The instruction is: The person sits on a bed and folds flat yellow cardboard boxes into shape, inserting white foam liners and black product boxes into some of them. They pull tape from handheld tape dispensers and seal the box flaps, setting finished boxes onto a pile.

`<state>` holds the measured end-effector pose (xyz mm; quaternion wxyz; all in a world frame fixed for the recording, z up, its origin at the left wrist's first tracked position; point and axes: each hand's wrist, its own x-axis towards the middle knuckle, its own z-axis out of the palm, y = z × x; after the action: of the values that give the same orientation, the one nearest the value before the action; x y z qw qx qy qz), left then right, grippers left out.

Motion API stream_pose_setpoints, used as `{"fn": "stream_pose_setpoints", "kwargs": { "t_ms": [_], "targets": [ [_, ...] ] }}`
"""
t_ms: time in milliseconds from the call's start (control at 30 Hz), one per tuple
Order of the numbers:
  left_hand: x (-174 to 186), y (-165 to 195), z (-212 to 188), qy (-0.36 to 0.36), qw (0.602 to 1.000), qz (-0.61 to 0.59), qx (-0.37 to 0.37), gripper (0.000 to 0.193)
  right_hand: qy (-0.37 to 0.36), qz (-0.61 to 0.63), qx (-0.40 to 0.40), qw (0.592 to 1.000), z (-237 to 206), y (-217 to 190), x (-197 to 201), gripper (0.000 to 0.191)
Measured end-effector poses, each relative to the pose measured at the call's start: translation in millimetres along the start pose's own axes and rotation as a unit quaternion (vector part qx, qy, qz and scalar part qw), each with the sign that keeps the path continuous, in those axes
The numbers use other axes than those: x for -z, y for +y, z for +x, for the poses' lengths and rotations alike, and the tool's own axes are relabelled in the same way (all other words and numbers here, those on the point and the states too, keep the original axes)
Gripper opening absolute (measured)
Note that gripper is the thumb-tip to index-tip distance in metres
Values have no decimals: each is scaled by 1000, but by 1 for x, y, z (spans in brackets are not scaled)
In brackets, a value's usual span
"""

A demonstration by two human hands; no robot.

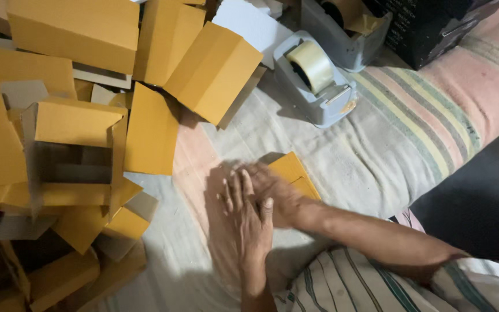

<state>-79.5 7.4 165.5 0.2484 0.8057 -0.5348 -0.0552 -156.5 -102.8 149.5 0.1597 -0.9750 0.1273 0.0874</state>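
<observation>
Cardboard piece [291,171], flat and yellow-brown, lies just right of the frame's centre on the striped cloth [411,133], and both hands are on or beside it. From the head view, the only one I have, the right hand [272,188] comes in from the lower right and lies across the lower left part of the piece, fingers spread and pressing down flat; I see no grip around an edge. The left hand [246,216] comes up from the bottom of the frame, palm down and fingers extended, touching the right hand and resting on the cloth just left of the piece. Both hands are motion-blurred, so I cannot tell whether either thumb is tucked under the cardboard.

Grey tape dispenser [314,81] with its clear roll stands near, above and right of the hands. A second dispenser [342,34] sits beyond it at the top edge. Folded boxes [145,75] crowd the whole left half, with one open box [73,156] at centre left.

As I judge it, the soft cloth is the main risk: pressing on a yielding surface could crease the piece off its score line. The blur suggests quick movement, so the flat piece could skid under the palms. The pile at left leans close, and a sweeping elbow or hand could topple boxes onto the work spot.
</observation>
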Motion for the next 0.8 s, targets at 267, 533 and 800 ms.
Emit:
{"fn": "stream_pose_setpoints", "kwargs": {
  "t_ms": [267,533,800],
  "targets": [
    [10,11,10,-88,993,58,-61,138,185,32,-134,973,-46,51,18,79],
    [27,3,24,-160,979,101,-73,130,186,160,-123,962,-28,51,5,78],
    [26,-19,28,-144,981,129,-31,128,232,123,-80,961,20,56,4,72]
  ]
}}
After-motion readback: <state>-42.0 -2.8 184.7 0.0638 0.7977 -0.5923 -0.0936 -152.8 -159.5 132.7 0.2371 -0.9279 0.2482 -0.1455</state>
